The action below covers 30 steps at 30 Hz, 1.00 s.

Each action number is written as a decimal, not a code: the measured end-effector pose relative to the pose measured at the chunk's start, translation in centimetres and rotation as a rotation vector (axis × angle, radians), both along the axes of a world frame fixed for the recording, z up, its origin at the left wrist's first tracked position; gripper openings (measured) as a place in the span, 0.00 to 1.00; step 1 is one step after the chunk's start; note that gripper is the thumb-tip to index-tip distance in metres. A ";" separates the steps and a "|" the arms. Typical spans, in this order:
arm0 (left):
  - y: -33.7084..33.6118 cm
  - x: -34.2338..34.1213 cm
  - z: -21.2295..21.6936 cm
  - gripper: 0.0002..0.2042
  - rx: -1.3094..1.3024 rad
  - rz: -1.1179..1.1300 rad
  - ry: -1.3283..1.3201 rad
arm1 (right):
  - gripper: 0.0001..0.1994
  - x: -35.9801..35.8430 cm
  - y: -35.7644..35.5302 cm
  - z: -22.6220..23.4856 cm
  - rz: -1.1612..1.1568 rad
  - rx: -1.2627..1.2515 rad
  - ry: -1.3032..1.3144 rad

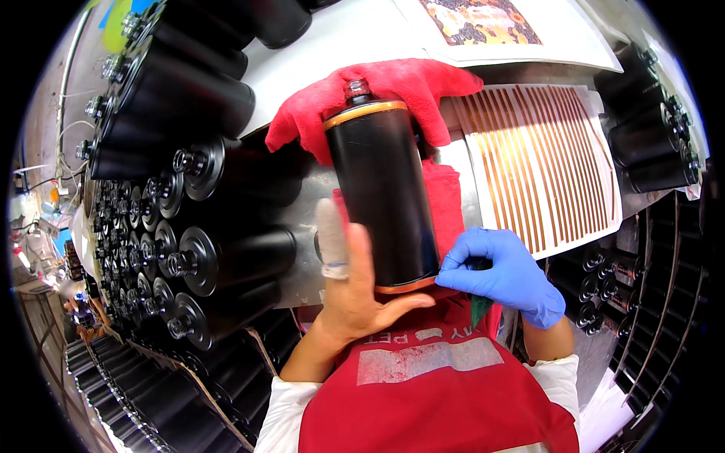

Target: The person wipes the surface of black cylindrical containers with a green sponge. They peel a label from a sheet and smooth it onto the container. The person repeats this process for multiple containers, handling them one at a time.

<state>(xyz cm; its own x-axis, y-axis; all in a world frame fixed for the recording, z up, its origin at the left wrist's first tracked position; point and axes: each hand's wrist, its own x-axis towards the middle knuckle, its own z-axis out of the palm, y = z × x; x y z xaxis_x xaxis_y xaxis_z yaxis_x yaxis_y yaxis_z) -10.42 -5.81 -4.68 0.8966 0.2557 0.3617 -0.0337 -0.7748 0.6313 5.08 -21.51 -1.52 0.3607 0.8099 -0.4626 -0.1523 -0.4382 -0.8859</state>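
Note:
A large black bottle (pixel 385 189) with a clear threaded neck lies in front of me, its neck pointing away and resting on a red cloth (pixel 434 87). A copper-coloured band (pixel 370 112) runs round its shoulder; another copper strip (pixel 404 287) lies along its base edge. My left hand (pixel 349 306) is open beside the base, fingers stretched and one finger wrapped in a greyish cover. In a blue glove, my right hand (pixel 506 278) pinches at the right end of the base strip. A dark green piece (pixel 479 308) shows under that hand, partly hidden.
To the right lies a white sheet (pixel 600 223) with rows of copper strips. Many black bottles (pixel 200 257) crowd the left side, and more black bottles (pixel 642 140) stand at the right. A printed picture (pixel 479 21) lies on white paper at the back. Racks flank me on both sides.

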 end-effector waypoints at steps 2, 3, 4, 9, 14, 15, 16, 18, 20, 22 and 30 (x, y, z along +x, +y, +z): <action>-0.6 0.5 0.7 0.47 0.085 -0.009 0.049 | 0.08 0.0 0.2 0.4 -0.024 -0.002 0.031; -0.6 1.2 1.7 0.45 0.208 -0.022 0.104 | 0.08 0.0 0.2 0.4 -0.040 -0.004 0.047; -0.4 1.6 1.8 0.45 0.284 -0.060 0.116 | 0.08 0.0 0.3 0.2 -0.041 -0.012 0.046; -0.2 0.7 0.5 0.48 0.129 -0.031 0.055 | 0.08 0.0 0.5 -0.4 -0.040 -0.032 0.056; 0.7 -1.4 -2.4 0.55 -0.234 -0.061 0.056 | 0.08 0.1 0.1 -0.9 -0.068 -0.022 0.032; 0.9 -1.5 -2.4 0.55 -0.276 -0.054 0.065 | 0.08 0.0 0.0 -1.0 -0.080 -0.020 0.040; 1.1 -1.4 -1.8 0.51 -0.366 -0.130 0.044 | 0.08 -0.1 0.0 -1.0 -0.092 -0.019 0.051; 0.0 -0.9 -1.7 0.47 -1.023 -0.140 -0.176 | 0.08 -0.5 0.1 -0.9 -0.114 -0.017 0.073; 0.0 -0.7 -1.3 0.46 -1.449 -0.115 -0.241 | 0.08 -0.9 0.3 -1.1 -0.129 0.004 0.101; -0.1 -0.1 -0.1 0.43 -1.423 -0.143 -0.182 | 0.07 -1.3 0.5 -1.1 -0.155 0.010 0.130; -0.6 0.5 0.9 0.48 -1.364 -0.113 -0.101 | 0.07 -1.8 0.7 -1.2 -0.187 -0.011 0.163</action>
